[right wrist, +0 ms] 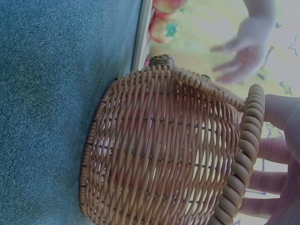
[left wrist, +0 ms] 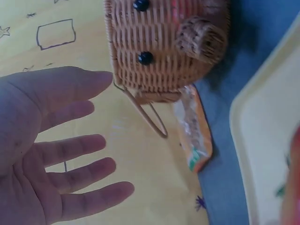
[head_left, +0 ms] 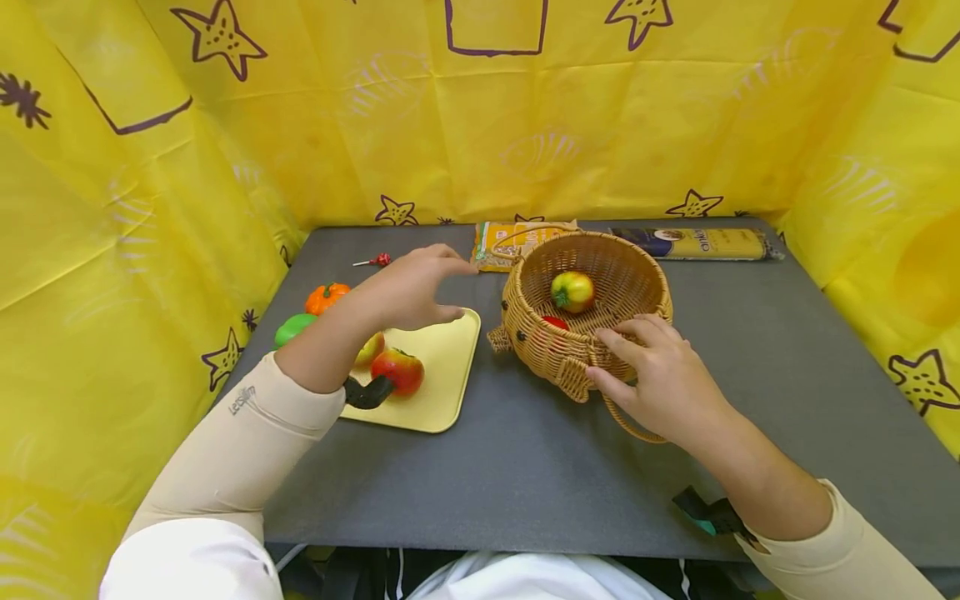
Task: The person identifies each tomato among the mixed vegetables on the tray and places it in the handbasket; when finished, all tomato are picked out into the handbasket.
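A round wicker basket [head_left: 547,354] shaped like an animal, with black bead eyes and a wicker snout, stands on the dark table. Inside it lie a yellow-and-red fruit [head_left: 573,292] with a green calyx and a red item [head_left: 555,322], partly hidden by the rim. My right hand [head_left: 660,375] holds the basket's near right rim, fingers over the edge and thumb outside, beside a wicker handle [right wrist: 243,159]. To the basket's left, my left hand [head_left: 412,292] hovers with fingers spread and nothing in it. Below that forearm, a red-and-yellow apple [head_left: 399,372] rests on a yellow tray [head_left: 442,400].
Another yellowish fruit [head_left: 370,350] is on the tray, partly behind the left arm. Nearby are a green vegetable [head_left: 292,329], an orange pumpkin-like piece [head_left: 326,297] and a red lollipop [head_left: 383,259]. At the back lie an orange packet [head_left: 489,250] and a long pasta-like packet [head_left: 712,243].
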`<state>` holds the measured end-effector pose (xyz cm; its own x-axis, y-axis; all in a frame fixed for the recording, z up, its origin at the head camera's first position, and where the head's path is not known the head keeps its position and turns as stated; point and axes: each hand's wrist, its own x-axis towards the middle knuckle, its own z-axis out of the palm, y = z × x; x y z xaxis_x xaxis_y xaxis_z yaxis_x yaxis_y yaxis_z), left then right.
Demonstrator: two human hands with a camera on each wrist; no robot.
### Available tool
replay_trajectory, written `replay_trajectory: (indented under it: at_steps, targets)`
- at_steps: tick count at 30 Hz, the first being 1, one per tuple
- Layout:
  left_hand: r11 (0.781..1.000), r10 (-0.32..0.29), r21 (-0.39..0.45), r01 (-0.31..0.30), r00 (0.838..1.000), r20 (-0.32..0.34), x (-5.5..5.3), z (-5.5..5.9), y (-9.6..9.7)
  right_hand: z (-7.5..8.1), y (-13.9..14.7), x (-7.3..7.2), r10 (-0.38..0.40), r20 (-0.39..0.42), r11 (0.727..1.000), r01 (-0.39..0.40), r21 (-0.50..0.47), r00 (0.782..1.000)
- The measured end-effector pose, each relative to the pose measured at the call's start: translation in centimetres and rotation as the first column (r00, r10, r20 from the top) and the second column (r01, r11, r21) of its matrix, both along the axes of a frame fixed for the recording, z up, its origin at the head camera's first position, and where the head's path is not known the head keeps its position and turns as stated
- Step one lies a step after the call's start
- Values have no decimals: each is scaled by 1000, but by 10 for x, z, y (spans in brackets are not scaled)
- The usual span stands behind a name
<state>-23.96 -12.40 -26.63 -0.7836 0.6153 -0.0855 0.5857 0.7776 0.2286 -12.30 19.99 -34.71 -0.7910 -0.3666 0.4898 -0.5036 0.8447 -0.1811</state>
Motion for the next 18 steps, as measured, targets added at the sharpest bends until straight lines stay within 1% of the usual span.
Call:
replay_trajectory:
  at_steps: [2,5,11,14,18]
  targets:
    - [1000,11,-30,-10,1000,27,4,-5,-10,-1,0,0,2,-4,1000,-2,-1,1000]
    - [997,11,-72,-6,998,65,12,-13,-23,-1,0,0,5,-9,1000,-5,-2,1000]
    - [994,13,-107,2,991,133,28,-27,-48,-1,1,-1,18,-36,1000,-18,-3,999]
    - [994,3,-112,12,991,134,37,-35,-58,-1,1,-1,20,-38,1000,-20,-3,999]
    - [996,-42,-79,49,995,90,49,-47,-69,-1,1,-1,19,-33,1000,-19,-2,999]
